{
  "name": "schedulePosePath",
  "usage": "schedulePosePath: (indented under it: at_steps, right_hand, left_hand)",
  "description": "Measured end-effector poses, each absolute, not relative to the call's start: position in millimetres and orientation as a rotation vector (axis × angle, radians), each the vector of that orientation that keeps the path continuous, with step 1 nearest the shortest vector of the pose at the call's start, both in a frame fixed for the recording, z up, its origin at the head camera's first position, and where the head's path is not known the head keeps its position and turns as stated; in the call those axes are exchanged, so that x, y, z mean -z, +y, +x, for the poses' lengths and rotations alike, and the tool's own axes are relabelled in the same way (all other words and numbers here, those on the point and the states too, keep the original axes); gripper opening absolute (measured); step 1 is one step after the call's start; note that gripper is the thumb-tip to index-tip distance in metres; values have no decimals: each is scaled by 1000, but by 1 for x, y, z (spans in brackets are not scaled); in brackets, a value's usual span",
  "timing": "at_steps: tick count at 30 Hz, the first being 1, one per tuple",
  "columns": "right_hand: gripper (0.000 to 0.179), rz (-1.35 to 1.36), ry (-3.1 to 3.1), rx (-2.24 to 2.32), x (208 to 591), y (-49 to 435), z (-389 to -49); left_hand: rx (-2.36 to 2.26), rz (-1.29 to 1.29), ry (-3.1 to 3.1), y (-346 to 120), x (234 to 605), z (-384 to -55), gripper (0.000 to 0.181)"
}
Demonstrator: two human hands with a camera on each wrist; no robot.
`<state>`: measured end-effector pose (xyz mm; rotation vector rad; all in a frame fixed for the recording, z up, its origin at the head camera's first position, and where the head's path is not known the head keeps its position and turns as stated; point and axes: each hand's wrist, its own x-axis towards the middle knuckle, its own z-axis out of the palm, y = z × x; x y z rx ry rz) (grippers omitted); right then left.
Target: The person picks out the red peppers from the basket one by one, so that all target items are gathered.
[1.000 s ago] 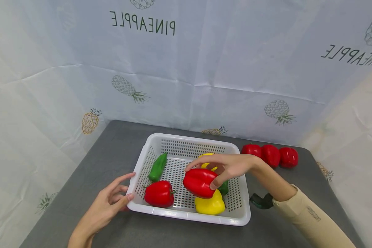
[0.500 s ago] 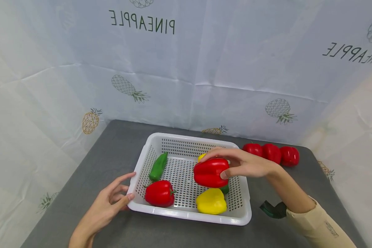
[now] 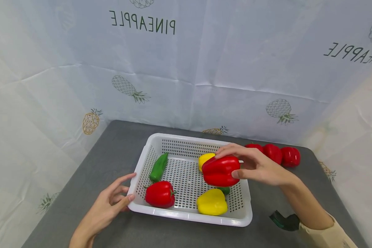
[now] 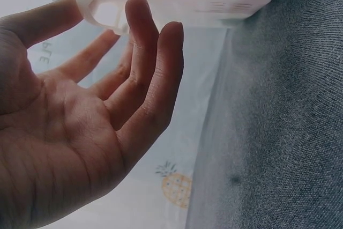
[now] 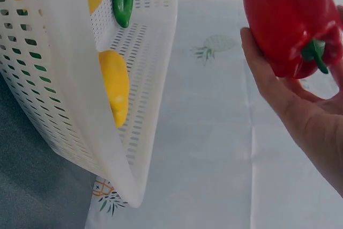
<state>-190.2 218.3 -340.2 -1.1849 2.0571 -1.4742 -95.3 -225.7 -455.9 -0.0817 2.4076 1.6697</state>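
My right hand [image 3: 260, 165] grips a red bell pepper [image 3: 220, 172], fingers across its top and thumb at its near side. The pepper is over the right part of a white perforated basket [image 3: 186, 215]; its green stem shows in the right wrist view [image 5: 315, 52]. At the basket's front left corner, my left hand [image 3: 103, 205] touches the rim with thumb and index fingertips, the other fingers loosely bent. Inside lie a red bell pepper [image 3: 159, 194] and a long green pepper [image 3: 158, 167] at left, two yellow bell peppers [image 3: 212, 202] and a partly hidden green one [image 3: 225, 190] at right.
Several red bell peppers [image 3: 272, 153] stand in a row behind the basket's right side, partly covered by my right hand. A grey table [image 3: 124, 144] bears everything. Pineapple-print cloth [image 3: 192, 69] hangs at the back and sides. A dark strap [image 3: 284, 221] sits by my right wrist.
My right hand has moved right and slightly back with the red bell pepper, uncovering more of the yellow peppers. My left hand and the basket look unchanged.
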Motion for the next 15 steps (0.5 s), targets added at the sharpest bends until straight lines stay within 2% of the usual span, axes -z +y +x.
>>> schedulePosePath:
  at_steps: [15]
  right_hand:
    - [52, -1090, 2215, 1575, 334, 221, -176]
  left_hand:
    - [-1675, -82, 2415, -225, 456, -94, 70]
